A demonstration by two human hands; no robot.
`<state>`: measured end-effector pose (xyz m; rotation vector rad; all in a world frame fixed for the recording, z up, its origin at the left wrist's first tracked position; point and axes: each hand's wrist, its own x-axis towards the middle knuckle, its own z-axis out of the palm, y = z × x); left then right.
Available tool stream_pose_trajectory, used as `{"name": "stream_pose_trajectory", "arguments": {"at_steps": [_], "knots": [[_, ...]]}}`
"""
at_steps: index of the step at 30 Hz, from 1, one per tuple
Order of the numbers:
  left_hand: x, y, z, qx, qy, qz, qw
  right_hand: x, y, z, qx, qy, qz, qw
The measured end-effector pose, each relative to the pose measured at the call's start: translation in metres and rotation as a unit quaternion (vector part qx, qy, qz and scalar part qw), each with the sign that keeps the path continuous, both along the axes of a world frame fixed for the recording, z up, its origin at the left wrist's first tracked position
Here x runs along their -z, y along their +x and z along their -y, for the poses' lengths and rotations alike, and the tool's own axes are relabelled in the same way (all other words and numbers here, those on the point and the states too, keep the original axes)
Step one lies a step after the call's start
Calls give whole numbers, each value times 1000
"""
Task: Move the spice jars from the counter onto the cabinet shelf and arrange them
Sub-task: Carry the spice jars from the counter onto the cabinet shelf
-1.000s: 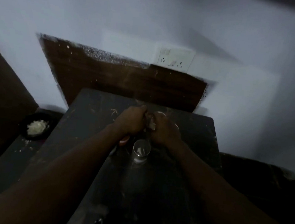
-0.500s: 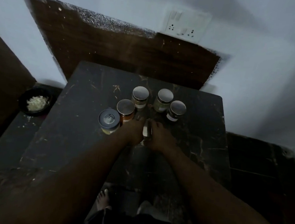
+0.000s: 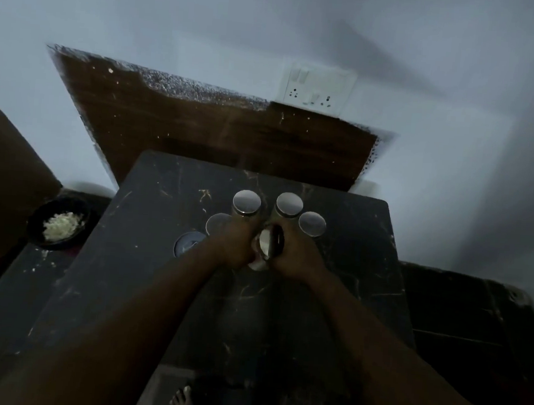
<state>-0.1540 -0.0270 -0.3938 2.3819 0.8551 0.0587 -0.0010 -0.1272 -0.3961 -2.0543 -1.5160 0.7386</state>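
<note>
- A spice jar [image 3: 263, 250], tilted, sits between both hands at the near edge of the jar cluster on the dark counter [image 3: 146, 256].
- The left hand [image 3: 235, 246] and right hand [image 3: 297, 252] are each closed around that jar.
- Judged step: picking up the first jar; next it needs a lift clear of the jars behind it [image 3: 246, 202].
- No cabinet shelf is visible, and no label is readable in the dim light.

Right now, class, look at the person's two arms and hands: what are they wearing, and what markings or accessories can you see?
Both forearms are bare from the bottom edge of the picture up to the wrists: no sleeves show. The left hand and the right hand wear no gloves. No watch, bracelet or ring can be made out, though the dim light would hide small details. No markings are visible.
</note>
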Motion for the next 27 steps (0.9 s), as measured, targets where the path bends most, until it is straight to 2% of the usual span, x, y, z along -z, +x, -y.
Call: {"name": "stream_pose_trajectory", "arguments": {"at_steps": [3, 7, 14, 23, 27], "knots": [[-43, 9, -10, -1, -31, 92, 995, -42, 13, -11, 18, 46, -8, 999], [-101, 26, -23, 44, 33, 154, 986, -102, 26, -19, 37, 151, -34, 987], [-198, 51, -31, 58, 70, 265, 960, -190, 53, -18, 83, 277, -142, 947], [-329, 95, -41, 10, 183, 372, 910, -317, 93, -20, 62, 433, -97, 894], [-389, 123, -49, 6, 192, 419, 887, -377, 122, -28, 29, 457, -31, 888]]}}
